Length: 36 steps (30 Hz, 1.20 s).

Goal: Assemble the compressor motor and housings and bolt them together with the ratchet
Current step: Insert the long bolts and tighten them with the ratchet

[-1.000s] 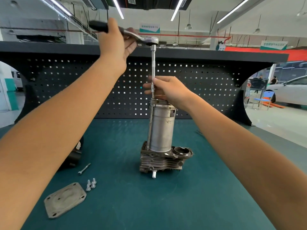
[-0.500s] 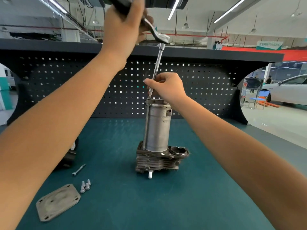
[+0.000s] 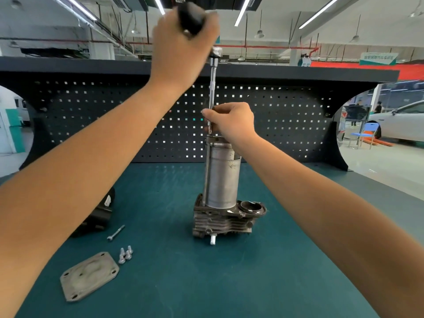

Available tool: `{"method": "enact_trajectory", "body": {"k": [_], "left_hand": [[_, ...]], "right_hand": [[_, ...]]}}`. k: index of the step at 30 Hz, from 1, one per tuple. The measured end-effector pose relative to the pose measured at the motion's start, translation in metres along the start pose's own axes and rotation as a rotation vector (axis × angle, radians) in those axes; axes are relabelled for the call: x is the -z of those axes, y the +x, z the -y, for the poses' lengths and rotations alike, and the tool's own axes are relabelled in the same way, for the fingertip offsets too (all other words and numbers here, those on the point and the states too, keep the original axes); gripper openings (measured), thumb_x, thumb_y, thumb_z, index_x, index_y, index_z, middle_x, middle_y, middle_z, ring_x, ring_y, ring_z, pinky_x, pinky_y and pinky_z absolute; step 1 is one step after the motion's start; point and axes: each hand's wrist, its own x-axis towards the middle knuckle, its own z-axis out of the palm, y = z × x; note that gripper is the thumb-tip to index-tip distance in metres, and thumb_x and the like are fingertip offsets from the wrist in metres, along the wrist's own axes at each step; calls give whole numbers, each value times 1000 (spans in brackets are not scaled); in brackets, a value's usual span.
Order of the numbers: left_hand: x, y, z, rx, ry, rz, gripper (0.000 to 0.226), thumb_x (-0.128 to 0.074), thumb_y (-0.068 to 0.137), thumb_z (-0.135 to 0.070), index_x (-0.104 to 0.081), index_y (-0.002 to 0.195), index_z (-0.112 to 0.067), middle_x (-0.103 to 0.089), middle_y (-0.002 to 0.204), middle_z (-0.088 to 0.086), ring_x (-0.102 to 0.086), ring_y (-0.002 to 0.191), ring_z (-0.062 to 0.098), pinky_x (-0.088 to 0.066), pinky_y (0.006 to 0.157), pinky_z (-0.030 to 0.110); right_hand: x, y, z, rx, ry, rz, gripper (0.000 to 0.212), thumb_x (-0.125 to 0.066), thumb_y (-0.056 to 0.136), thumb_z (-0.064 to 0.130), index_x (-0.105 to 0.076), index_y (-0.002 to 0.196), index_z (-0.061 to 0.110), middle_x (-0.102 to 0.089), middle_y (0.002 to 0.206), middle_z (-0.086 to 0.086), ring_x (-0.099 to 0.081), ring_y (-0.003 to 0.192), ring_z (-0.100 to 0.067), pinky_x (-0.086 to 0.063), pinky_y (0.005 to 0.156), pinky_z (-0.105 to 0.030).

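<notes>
Steel-grey motor can (image 3: 222, 177) stands upright on the finned housing (image 3: 220, 222), middle of the green mat (image 3: 229, 283), with its top cap right under the right hand (image 3: 231, 121). Its long axis is vertical. The extension bar (image 3: 212, 88) runs parallel to it, going from those fingers (image 3: 207, 114) straight up to the ratchet (image 3: 216, 53), over the can's left edge where a long through-bolt (image 3: 205, 171) drops down the side into the housing. The right hand is the closer one, curled round the bottom of the bar and pinching it between thumb and fingers, with the wrist coming in from the right. The socket end is hidden behind the fingers, so I can't tell how it's seated. The left hand (image 3: 183, 49) is well above, fist wrapped round the blurry black handle, arm stretched up. My guess is the next swing depends on the bar staying plumb over that bolt; tilt it and the socket probably slips. Down left of both hands there's a flat cover plate (image 3: 89, 275), three short bolts (image 3: 125, 255) just beside it, one long bolt (image 3: 116, 232), and a black part (image 3: 98, 216) half hidden behind the left forearm.
</notes>
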Motion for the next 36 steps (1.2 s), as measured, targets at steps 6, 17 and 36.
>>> {"method": "enact_trajectory", "body": {"k": [6, 17, 36], "left_hand": [[10, 7, -4, 220, -180, 52, 22, -48, 95, -20, -57, 75, -20, -66, 79, -6, -67, 82, 7, -53, 73, 21], [-1, 7, -9, 343, -256, 41, 18, -49, 90, -15, -56, 73, -14, -64, 79, 3, -63, 83, 12, -52, 66, 27], [-1, -1, -8, 133, 35, -3, 27, -50, 90, -19, -62, 75, -1, -56, 66, 1, -52, 63, 8, -43, 64, 18]], "right_hand": [[15, 8, 5, -9, -64, 207, 32, -56, 93, 30, -65, 105, 2, -59, 75, 2, -49, 54, -1, -50, 57, -20], [10, 6, 3, 103, -198, 59, 30, -56, 92, 23, -70, 85, -4, -73, 81, -10, -62, 69, -23, -53, 74, -38], [-1, 9, 8, 223, -226, 12, 26, -55, 93, 17, -72, 83, 1, -69, 71, -4, -56, 51, 0, -46, 56, -13]]}}
